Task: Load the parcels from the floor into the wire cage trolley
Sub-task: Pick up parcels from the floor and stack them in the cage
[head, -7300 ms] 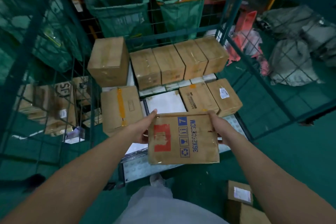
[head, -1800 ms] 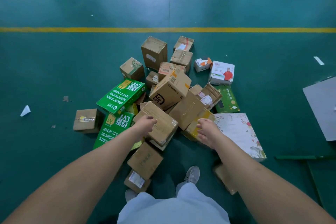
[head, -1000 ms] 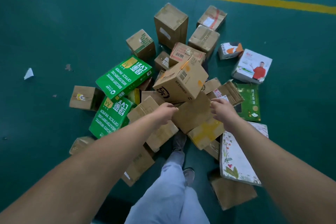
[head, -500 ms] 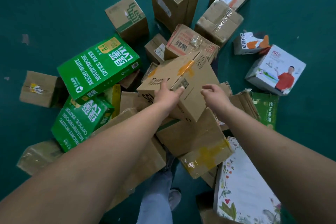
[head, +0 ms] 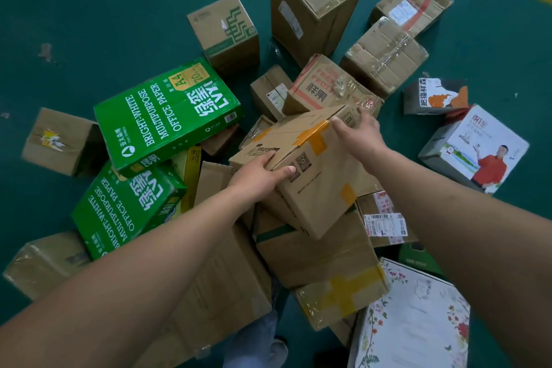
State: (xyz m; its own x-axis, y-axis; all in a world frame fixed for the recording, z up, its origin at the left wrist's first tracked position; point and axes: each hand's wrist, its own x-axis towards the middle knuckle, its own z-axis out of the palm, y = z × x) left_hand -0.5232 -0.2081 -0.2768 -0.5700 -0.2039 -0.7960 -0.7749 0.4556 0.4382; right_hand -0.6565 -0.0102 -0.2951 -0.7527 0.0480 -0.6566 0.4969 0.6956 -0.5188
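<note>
I have both hands on the plain brown cardboard box with orange tape patches (head: 310, 164) that sits tilted on top of the heap of parcels on the green painted floor (head: 89, 9). My left hand (head: 257, 176) grips its near left corner, fingers curled over the edge and thumb lying along the face by the printed codes; my right hand (head: 358, 131) clasps the far upper corner. The card looks stiff and matte, with squared edges, so I judge it will keep its shape under a corner-to-corner hold, and from its moderate bulk I guess it is not heavy, though I cannot tell what is inside. The tape looks smoother than the card, so I would keep my fingers off it. Under it lie more brown cartons, one wrapped in glossy, crinkled yellow-taped film (head: 343, 293). To the left are two green office-paper cartons (head: 167, 116), probably dense and heavy. The wire cage trolley is out of view.
</note>
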